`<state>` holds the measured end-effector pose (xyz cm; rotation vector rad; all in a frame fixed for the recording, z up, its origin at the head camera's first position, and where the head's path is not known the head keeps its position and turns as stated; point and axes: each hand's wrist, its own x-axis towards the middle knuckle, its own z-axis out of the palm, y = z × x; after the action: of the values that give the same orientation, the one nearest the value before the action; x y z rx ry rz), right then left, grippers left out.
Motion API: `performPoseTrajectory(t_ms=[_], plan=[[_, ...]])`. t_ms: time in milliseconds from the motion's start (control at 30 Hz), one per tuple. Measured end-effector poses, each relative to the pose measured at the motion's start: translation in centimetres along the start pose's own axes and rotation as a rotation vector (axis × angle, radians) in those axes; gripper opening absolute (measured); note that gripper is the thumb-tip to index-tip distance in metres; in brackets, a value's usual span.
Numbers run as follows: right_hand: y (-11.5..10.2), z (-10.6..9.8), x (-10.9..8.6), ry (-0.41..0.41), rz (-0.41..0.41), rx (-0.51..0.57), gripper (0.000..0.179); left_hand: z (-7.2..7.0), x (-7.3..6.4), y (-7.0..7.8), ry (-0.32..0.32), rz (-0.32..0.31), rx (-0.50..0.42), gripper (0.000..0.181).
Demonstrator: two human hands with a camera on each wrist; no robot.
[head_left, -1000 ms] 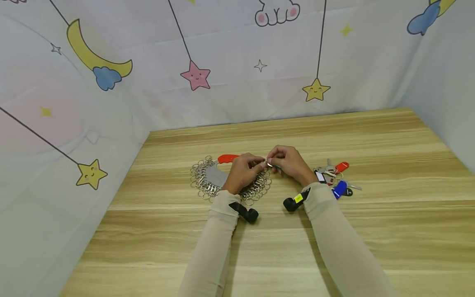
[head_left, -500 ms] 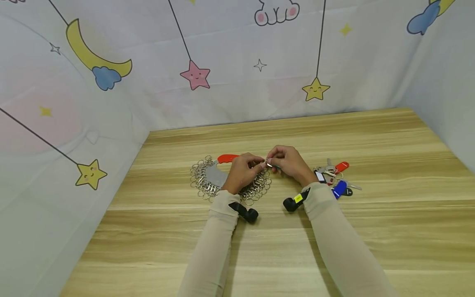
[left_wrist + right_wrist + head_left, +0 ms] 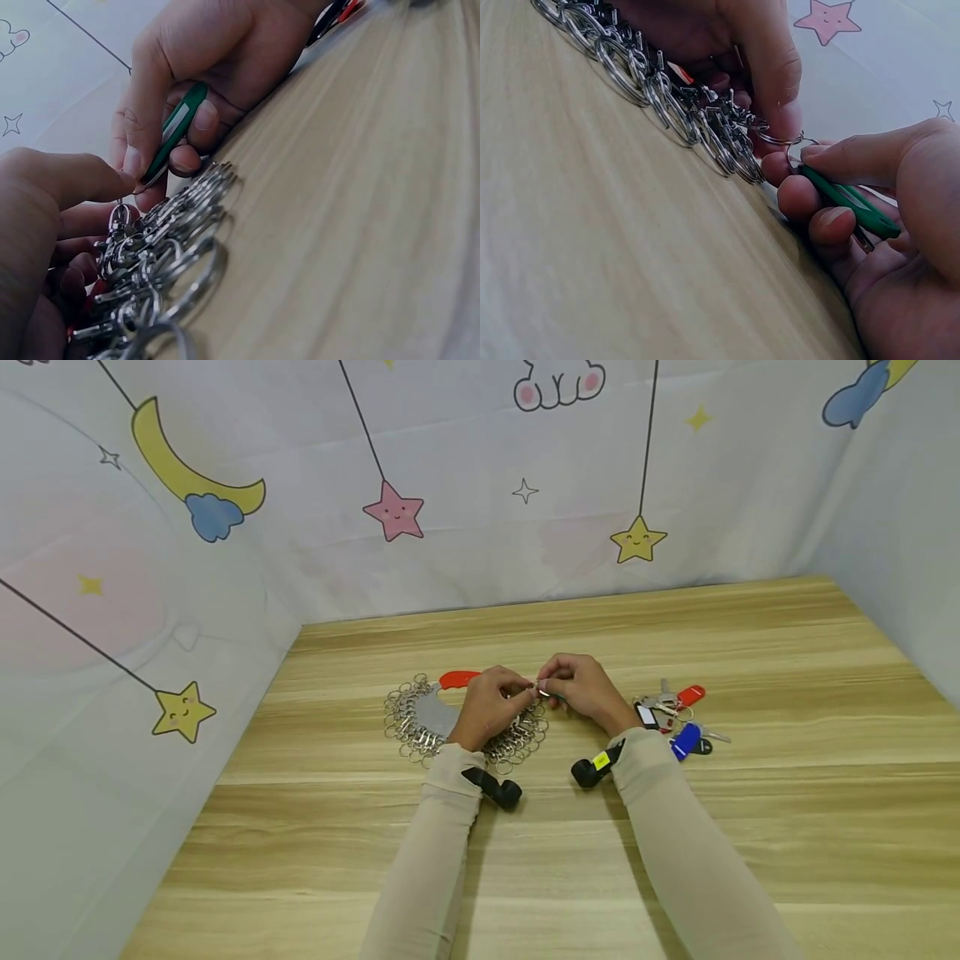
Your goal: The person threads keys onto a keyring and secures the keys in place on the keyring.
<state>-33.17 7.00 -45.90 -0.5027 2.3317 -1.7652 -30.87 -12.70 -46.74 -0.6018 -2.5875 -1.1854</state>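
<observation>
Pinching a green key tag (image 3: pixel 173 135) with the right hand (image 3: pixel 583 687) and a metal ring (image 3: pixel 778 140) with the left hand (image 3: pixel 491 703), just beside the fan of clips (image 3: pixel 142 259), I'm figuring a steady hold and small twists beat forcing it

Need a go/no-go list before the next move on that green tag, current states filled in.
1. Right hand pinching green tag: ok.
2. Left hand pinching the ring beside the tag: ok.
3. Tag linked to that ring: cannot tell; they meet at the fingertips, contact partly covered.
4. Holder resting on table: ok.
5. Key pile apart from holder: ok, lies to its right.
</observation>
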Motion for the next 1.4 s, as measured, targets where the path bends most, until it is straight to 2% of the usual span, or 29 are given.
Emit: performPoseTrajectory(t_ms=[433, 1400], plan=[[-0.11, -0.13, -0.08, -0.008, 0.002, 0.025, 0.004, 0.01, 0.03, 0.12, -0.025, -0.028, 0.011, 0.016], [0.0, -0.2, -0.06, -0.032, -0.022, 0.046, 0.004, -0.12, -0.03, 0.35, -0.018, -0.039, 0.02, 0.015]])
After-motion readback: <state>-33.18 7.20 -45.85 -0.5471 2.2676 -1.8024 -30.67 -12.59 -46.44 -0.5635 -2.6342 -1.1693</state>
